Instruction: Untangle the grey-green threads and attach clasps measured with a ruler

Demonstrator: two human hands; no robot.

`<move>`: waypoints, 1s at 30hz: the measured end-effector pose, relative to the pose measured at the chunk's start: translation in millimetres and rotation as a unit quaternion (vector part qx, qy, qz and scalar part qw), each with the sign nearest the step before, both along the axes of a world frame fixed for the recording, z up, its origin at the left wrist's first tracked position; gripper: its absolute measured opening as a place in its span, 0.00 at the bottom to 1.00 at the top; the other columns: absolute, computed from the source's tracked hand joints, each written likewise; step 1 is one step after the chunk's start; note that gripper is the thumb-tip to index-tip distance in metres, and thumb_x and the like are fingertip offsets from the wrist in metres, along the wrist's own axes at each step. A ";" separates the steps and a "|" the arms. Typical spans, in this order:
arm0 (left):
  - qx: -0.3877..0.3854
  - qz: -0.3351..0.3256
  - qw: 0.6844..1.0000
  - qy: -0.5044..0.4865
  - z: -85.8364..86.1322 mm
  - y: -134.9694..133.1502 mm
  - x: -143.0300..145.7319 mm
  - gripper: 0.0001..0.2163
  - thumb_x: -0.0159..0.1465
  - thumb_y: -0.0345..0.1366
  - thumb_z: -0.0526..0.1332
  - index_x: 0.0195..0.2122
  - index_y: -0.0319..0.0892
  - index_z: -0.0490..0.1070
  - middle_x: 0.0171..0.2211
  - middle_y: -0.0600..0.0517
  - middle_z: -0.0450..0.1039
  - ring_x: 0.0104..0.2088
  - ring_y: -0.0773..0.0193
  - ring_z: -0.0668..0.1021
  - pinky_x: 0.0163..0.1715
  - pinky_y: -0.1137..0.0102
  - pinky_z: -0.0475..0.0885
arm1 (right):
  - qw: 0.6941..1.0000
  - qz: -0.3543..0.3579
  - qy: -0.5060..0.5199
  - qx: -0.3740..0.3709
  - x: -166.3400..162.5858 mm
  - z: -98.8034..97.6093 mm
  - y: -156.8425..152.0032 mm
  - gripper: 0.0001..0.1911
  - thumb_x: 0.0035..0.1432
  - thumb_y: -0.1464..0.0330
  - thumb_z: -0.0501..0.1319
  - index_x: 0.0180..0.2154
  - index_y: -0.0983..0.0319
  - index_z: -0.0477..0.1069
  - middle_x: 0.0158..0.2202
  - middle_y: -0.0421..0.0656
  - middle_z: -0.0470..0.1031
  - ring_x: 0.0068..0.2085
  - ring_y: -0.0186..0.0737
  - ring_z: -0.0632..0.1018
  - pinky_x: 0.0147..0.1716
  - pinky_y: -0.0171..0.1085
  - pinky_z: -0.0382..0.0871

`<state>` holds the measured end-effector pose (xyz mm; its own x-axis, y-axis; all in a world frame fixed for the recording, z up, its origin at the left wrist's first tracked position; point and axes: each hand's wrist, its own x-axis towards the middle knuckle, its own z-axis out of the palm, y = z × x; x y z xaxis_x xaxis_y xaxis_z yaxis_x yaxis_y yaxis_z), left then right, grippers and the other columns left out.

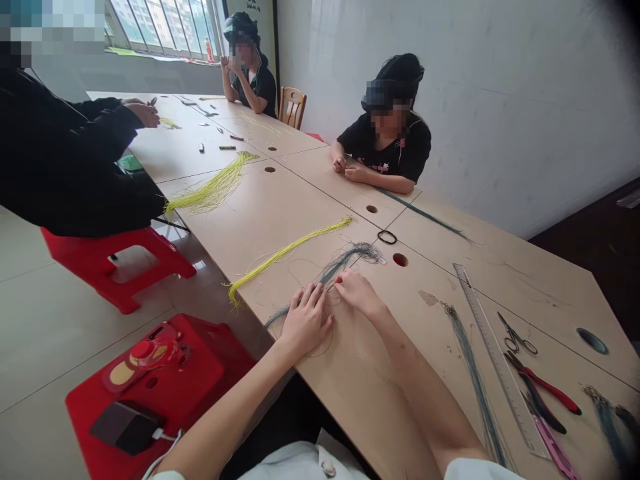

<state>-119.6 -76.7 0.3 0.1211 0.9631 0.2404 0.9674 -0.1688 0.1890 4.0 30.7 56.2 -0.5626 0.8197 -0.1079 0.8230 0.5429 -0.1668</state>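
Right now: both hands down at the blue-grey bundle

And here is the left hand, open and palm down, fingers laid flat across the bundle of blue-grey strands. The right hand sits just beside it, fingers curled and tips drawn together at the side of the strands; whether it pinches one, I cannot tell. The bundle itself runs inward from the near edge of the table, ending in a frizzy tangle close to a black ring.

Next along that near edge, a slim yellow bundle lies slantwise, and beyond it a wider yellow fan reaches the same edge. Over to the right, another blue-grey bundle lies beside a clear ruler, and past the ruler come small scissors, red-and-black pliers and a pink-handled tool.

At the far edge, a co-worker leans both forearms on the tabletop, a thin dark bundle stretching away from them. A second person sits farther down, hands raised; a third, in dark sleeves, works at the near edge. Below, a red stool carries a dark box.
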 end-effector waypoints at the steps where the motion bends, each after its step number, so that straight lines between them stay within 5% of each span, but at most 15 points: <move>1: 0.000 0.001 1.000 -0.001 0.1 -0.2 0.0 0.25 0.65 0.44 0.48 0.60 0.36 0.56 0.62 0.45 0.53 0.62 0.54 0.55 0.59 0.56 0.51 | 1.000 -0.001 0.000 0.008 -0.4 -0.8 -2.4 0.14 0.61 0.70 0.50 0.38 0.64 0.73 0.41 0.49 0.73 0.43 0.42 0.73 0.40 0.35 0.65; 30: 0.007 -0.001 1.000 0.001 -1.2 0.1 0.5 0.23 0.65 0.43 0.48 0.59 0.39 0.57 0.62 0.45 0.54 0.62 0.54 0.56 0.59 0.56 0.52 | 0.999 -0.023 0.022 0.003 -4.5 -9.0 -10.8 0.11 0.61 0.68 0.53 0.37 0.63 0.73 0.42 0.47 0.71 0.45 0.41 0.72 0.41 0.35 0.64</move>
<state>-119.0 -76.6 -0.8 0.1236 0.9596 0.2528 0.9675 -0.1731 0.1841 -0.6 19.9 47.2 -0.5287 0.8452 -0.0778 0.8388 0.5062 -0.2006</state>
